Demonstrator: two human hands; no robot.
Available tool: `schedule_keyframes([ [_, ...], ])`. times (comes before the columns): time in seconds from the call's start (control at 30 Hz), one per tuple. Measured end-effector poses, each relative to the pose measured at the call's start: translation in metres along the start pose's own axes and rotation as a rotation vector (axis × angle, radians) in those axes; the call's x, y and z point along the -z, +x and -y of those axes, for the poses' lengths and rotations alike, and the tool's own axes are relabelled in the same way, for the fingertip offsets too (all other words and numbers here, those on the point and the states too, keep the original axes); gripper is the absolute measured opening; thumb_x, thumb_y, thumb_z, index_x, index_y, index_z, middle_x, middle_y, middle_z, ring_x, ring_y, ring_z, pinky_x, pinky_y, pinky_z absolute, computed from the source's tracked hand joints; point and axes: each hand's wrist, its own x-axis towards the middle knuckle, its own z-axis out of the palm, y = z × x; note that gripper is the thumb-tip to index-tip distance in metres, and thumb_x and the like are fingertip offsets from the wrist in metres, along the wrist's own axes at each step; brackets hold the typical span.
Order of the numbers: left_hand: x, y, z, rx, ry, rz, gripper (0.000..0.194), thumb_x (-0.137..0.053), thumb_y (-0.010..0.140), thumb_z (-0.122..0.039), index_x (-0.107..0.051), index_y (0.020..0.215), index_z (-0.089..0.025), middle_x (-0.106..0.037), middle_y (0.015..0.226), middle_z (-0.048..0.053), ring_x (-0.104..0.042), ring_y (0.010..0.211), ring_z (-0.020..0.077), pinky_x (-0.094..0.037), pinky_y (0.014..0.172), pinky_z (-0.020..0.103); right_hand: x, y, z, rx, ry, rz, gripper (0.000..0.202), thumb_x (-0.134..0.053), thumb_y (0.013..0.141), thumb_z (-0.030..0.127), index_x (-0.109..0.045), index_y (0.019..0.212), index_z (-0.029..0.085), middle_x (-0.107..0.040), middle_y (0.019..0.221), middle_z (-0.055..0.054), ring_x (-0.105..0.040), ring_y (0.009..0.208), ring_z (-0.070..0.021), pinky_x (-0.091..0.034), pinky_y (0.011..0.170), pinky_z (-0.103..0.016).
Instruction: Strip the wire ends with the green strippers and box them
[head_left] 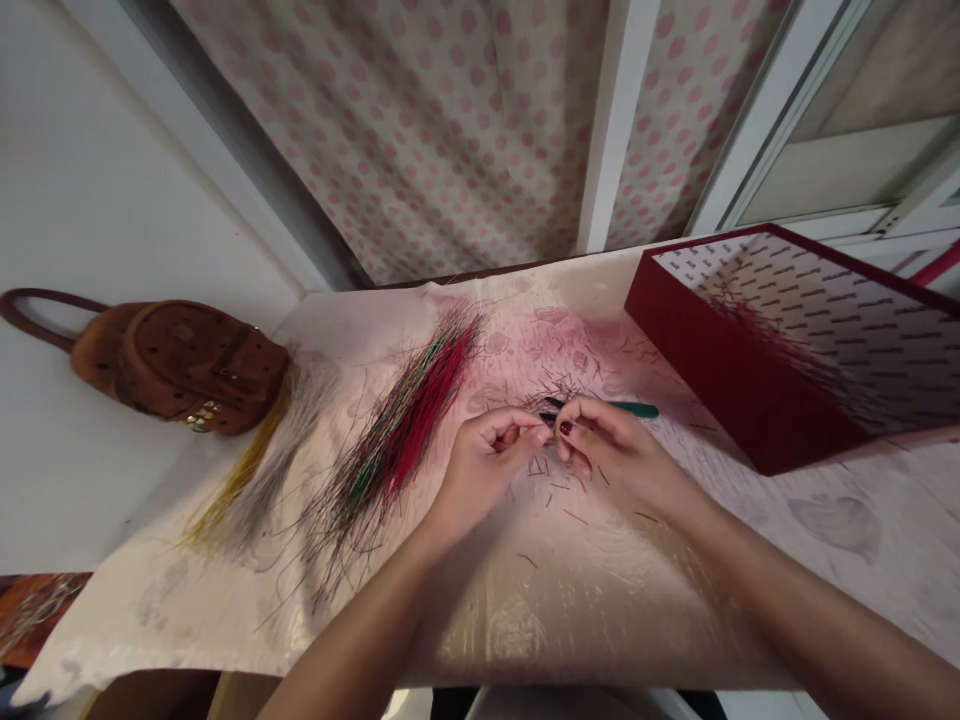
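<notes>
My left hand (491,450) is closed in a pinch, thumb against forefinger, over the middle of the table. Close beside it, my right hand (604,435) is also pinched, with dark polish on one nail. The fingertips nearly meet, and whatever thin piece is between them is too small to make out. A tool with a green handle (635,409) shows behind my right hand, its middle hidden by the fingers. Dark tips, perhaps of that tool, stick out just past the fingertips. Short wire-like clippings (559,385) lie scattered around both hands.
Left of my hands lies a bundle of long thin red, green and dark strands (424,400). Grey strands (289,450) and yellow strands (244,475) lie farther left, by a brown backpack (202,360). A red box (697,380) with strands inside stands right, on the covered table (480,620).
</notes>
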Motion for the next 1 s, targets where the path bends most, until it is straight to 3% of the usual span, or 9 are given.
schedule_keyframes([
  [0.07, -0.0006, 0.0019, 0.0004, 0.065, -0.148, -0.003, 0.022, -0.075, 0.085, -0.038, -0.074, 0.083, -0.017, -0.055, 0.065, -0.001, -0.039, 0.057, 0.0093, -0.028, 0.051, 0.023, -0.0001, -0.0014, -0.0003, 0.228, -0.341, -0.080, 0.008, -0.054, 0.097, 0.021, -0.058, 0.103, 0.023, -0.063, 0.095, -0.004, -0.058, 0.077, -0.0167, -0.046, 0.068, -0.032],
  [0.17, -0.0022, 0.0026, -0.0004, 0.141, -0.302, 0.009, 0.023, -0.078, 0.081, -0.039, -0.074, 0.081, -0.017, -0.057, 0.068, 0.000, -0.038, 0.055, 0.0078, -0.027, 0.049, 0.022, -0.0004, -0.0019, -0.0002, 0.443, -0.650, -0.074, 0.020, -0.054, 0.098, 0.018, -0.058, 0.117, 0.024, -0.062, 0.111, -0.008, -0.062, 0.094, -0.0217, -0.051, 0.080, -0.036],
  [0.3, -0.0028, 0.0006, -0.0030, 0.183, -0.319, 0.029, 0.024, -0.079, 0.079, -0.038, -0.071, 0.075, -0.016, -0.053, 0.065, -0.003, -0.034, 0.053, 0.0063, -0.026, 0.049, 0.022, -0.0009, -0.0008, 0.0007, 0.522, -0.759, -0.097, 0.011, -0.056, 0.102, 0.024, -0.061, 0.112, 0.025, -0.064, 0.105, -0.008, -0.064, 0.094, -0.0230, -0.052, 0.081, -0.038],
  [0.57, 0.0013, 0.0005, -0.0036, 0.167, -0.245, 0.051, 0.024, -0.075, 0.080, -0.038, -0.066, 0.074, -0.017, -0.048, 0.062, -0.004, -0.035, 0.054, 0.0078, -0.026, 0.052, 0.024, -0.0016, -0.0025, 0.0010, 0.570, -0.809, -0.117, 0.013, -0.054, 0.102, 0.019, -0.065, 0.106, 0.023, -0.066, 0.101, -0.008, -0.063, 0.090, -0.0221, -0.050, 0.081, -0.038],
  [0.7, 0.0010, -0.0011, -0.0032, 0.084, -0.105, 0.054, 0.020, -0.071, 0.083, -0.035, -0.067, 0.077, -0.016, -0.048, 0.064, -0.003, -0.037, 0.058, 0.0097, -0.026, 0.055, 0.025, -0.0031, -0.0009, 0.0032, 0.427, -0.545, -0.115, 0.012, -0.054, 0.099, 0.019, -0.064, 0.094, 0.023, -0.063, 0.089, -0.004, -0.059, 0.083, -0.0198, -0.045, 0.074, -0.035],
  [0.83, -0.0004, -0.0045, -0.0049, -0.003, 0.051, 0.037, 0.019, -0.068, 0.087, -0.033, -0.069, 0.077, -0.017, -0.039, 0.060, -0.005, -0.031, 0.057, 0.0099, -0.022, 0.055, 0.026, -0.0047, 0.0033, 0.0012, -0.040, 0.023, -0.021, 0.014, -0.059, 0.093, 0.028, -0.058, 0.080, 0.022, -0.051, 0.070, 0.002, -0.042, 0.060, -0.0136, -0.033, 0.056, -0.029],
  [0.9, -0.0002, -0.0043, -0.0059, -0.005, 0.061, 0.036, 0.020, -0.069, 0.088, -0.033, -0.071, 0.077, -0.017, -0.038, 0.059, -0.004, -0.030, 0.057, 0.0100, -0.021, 0.054, 0.027, -0.0056, 0.0043, -0.0011, -0.190, 0.248, 0.052, 0.018, -0.061, 0.091, 0.033, -0.056, 0.078, 0.022, -0.048, 0.068, 0.003, -0.035, 0.054, -0.0115, -0.027, 0.051, -0.028],
  [0.93, 0.0002, -0.0035, -0.0060, 0.006, 0.035, 0.035, 0.020, -0.070, 0.087, -0.034, -0.071, 0.078, -0.017, -0.039, 0.059, -0.004, -0.031, 0.057, 0.0100, -0.021, 0.054, 0.027, -0.0060, 0.0042, -0.0021, -0.200, 0.264, 0.067, 0.019, -0.061, 0.091, 0.034, -0.056, 0.078, 0.022, -0.048, 0.068, 0.003, -0.035, 0.054, -0.0112, -0.027, 0.051, -0.027],
  [1.0, 0.0012, -0.0010, -0.0055, 0.055, -0.069, 0.027, 0.019, -0.073, 0.084, -0.034, -0.071, 0.077, -0.016, -0.043, 0.060, -0.003, -0.033, 0.057, 0.0097, -0.022, 0.053, 0.026, -0.0064, 0.0028, -0.0031, -0.078, 0.089, -0.002, 0.013, -0.058, 0.094, 0.032, -0.058, 0.084, 0.022, -0.053, 0.073, 0.001, -0.045, 0.060, -0.0132, -0.035, 0.055, -0.028],
])
